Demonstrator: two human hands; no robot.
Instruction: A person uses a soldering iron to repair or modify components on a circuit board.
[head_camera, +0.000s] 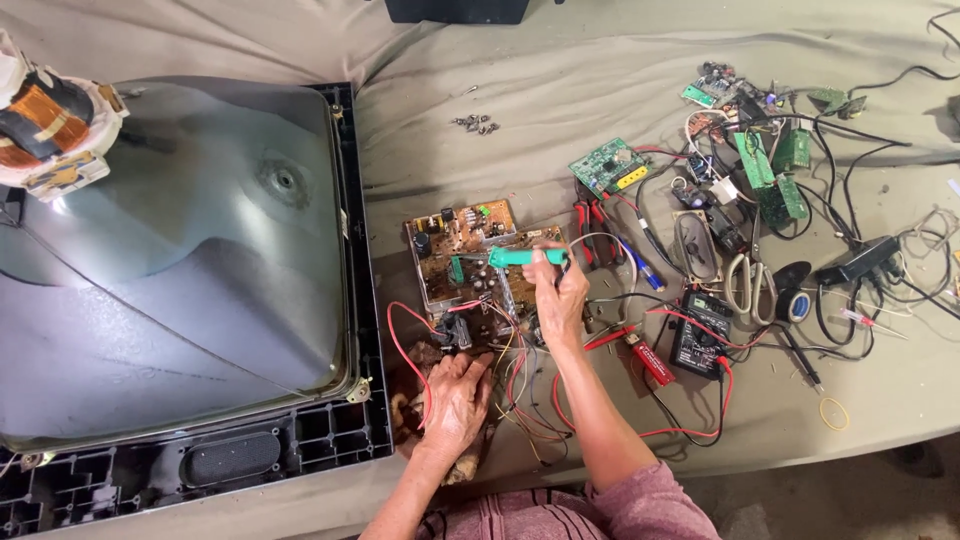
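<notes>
Multimeter (699, 333), scissors (740, 284), picture tube (170, 250), circuit board (460, 250) between

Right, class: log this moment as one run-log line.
left hand: resting on wires | right hand: holding green tool over circuit board | beside: old TV tube

Picture tube (170, 250): large grey glass screen, face-down in black frame, left of the left hand (455, 400). Multimeter (700, 335): small dark display, right of the right hand (560, 295).

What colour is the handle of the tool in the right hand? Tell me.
Green handle, clearest in the head view.
</notes>
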